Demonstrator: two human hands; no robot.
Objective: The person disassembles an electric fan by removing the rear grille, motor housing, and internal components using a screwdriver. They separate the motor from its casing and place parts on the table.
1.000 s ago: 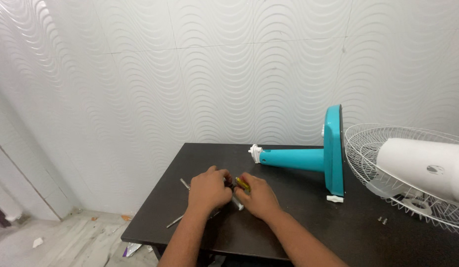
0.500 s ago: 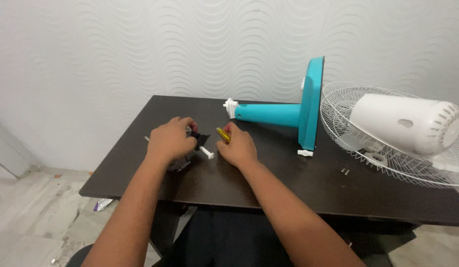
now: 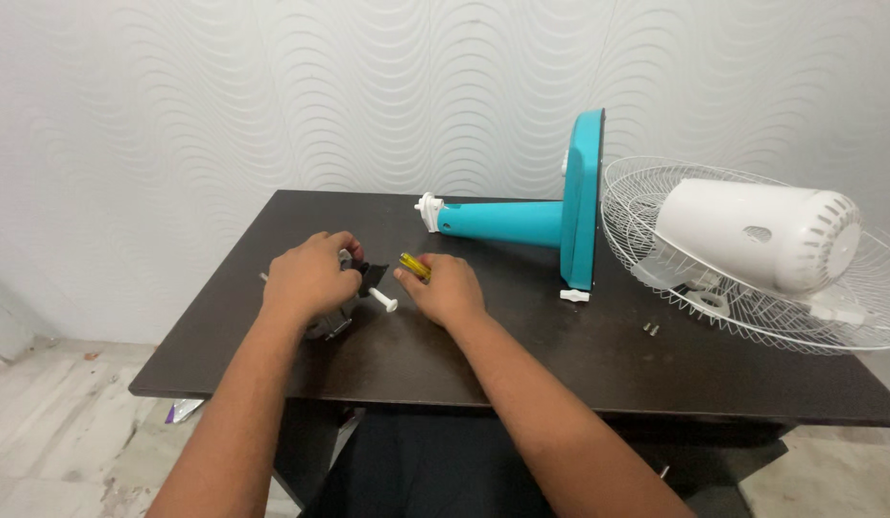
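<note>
Gripping a small black part (image 3: 370, 275) w/ curled fingers, the left hand (image 3: 308, 279) is resting on the dark table (image 3: 522, 355); right hand (image 3: 448, 288) is closing around a yellow-handled screwdriver (image 3: 413, 266), thumb on top; a white bolt (image 3: 383, 302) is lying btwn both hands, just below the black part; teal fan stand (image 3: 531, 223) is lying beyond the right hand; white fan motor (image 3: 757, 235) w/ wire grille (image 3: 848, 307) is sitting further right.
</note>
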